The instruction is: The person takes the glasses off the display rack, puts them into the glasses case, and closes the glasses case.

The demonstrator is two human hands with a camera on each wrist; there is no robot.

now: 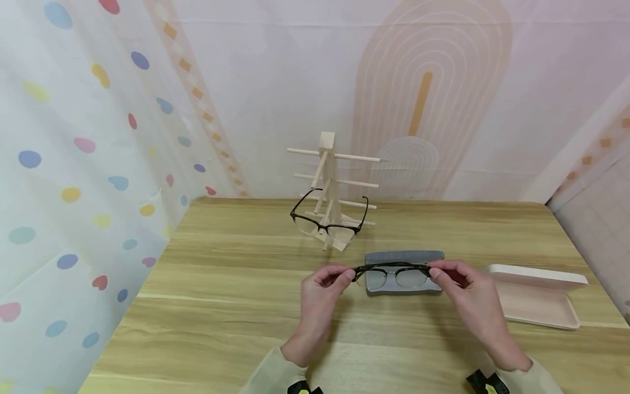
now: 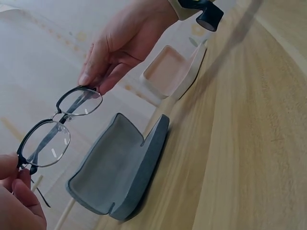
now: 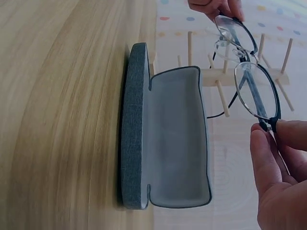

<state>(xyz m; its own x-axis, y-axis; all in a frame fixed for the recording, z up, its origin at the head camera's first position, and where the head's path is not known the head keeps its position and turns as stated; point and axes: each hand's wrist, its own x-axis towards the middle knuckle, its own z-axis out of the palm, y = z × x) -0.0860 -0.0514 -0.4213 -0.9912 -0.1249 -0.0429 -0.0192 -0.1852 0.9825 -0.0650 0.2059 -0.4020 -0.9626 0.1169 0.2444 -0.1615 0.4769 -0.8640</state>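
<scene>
Both hands hold a pair of eyeglasses (image 1: 397,276) with black upper rims, silver lower rims and clear lenses. My left hand (image 1: 322,298) pinches its left end between thumb and fingers, and my right hand (image 1: 470,301) pinches the right end. In the left wrist view the temples lie folded behind the lenses. Below the eyeglasses stands a grey glasses case (image 3: 177,139) with its lid raised and a pale grey lining; in the head view the eyeglasses overlap it.
A wooden display stand (image 1: 328,180) with several pegs rises at the back, bearing other black-framed glasses (image 1: 326,225). Right of my right hand, an open white case (image 1: 536,301) with pink lining lies on the wooden table (image 1: 211,295). Patterned curtains hang behind.
</scene>
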